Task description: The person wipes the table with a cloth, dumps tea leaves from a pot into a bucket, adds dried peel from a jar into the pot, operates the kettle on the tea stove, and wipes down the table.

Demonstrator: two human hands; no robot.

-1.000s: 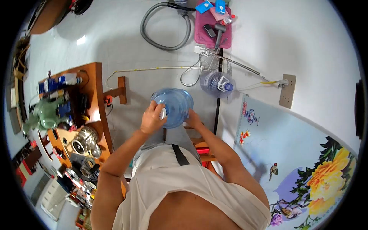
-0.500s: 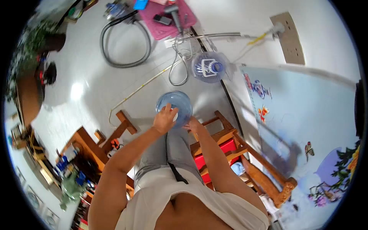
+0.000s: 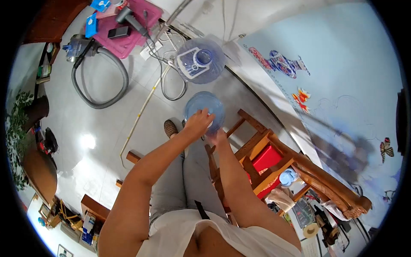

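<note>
In front of my legs, a large round blue water jug (image 3: 204, 103) is held in both hands. My left hand (image 3: 199, 123) has its fingers curled over the jug's neck, where a bit of white and red shows between them. My right hand (image 3: 217, 136) grips the jug's near right side, its fingertips partly hidden. Just beyond the jug, a big clear plastic bottle (image 3: 188, 70) with a white handle and an uncapped-looking neck stands on the floor by the wall.
A wooden chair (image 3: 257, 141) with a red seat stands close on my right. Ahead lie a grey hose (image 3: 124, 88), a looped cable (image 3: 176, 97) and a thin yellowish pole (image 3: 143, 111). A pink board (image 3: 124, 47) carries a hair dryer (image 3: 133, 23). The painted wall (image 3: 334, 73) rises at right.
My view has shifted, bringing the clear bottle nearer to the jug. Both hands keep hold of the jug. One shoe of mine now shows beside it.
</note>
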